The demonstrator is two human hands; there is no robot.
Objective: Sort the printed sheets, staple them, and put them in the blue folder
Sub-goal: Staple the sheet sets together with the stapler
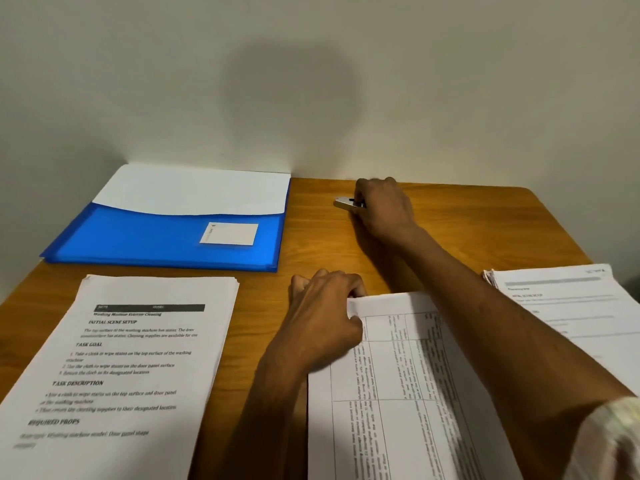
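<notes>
your right hand (382, 209) curls its fingers around the small, rigid stapler (346, 203); your left hand (329, 313) pinches the limp sheets (398, 375) by their corner.

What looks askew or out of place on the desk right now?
Nothing is spilled or damaged. The table sheets under the left hand lie rotated sideways, unlike the upright stack beside them. The pile at right has ragged, uneven edges at its corner. The right hand grips the stapler.
</notes>
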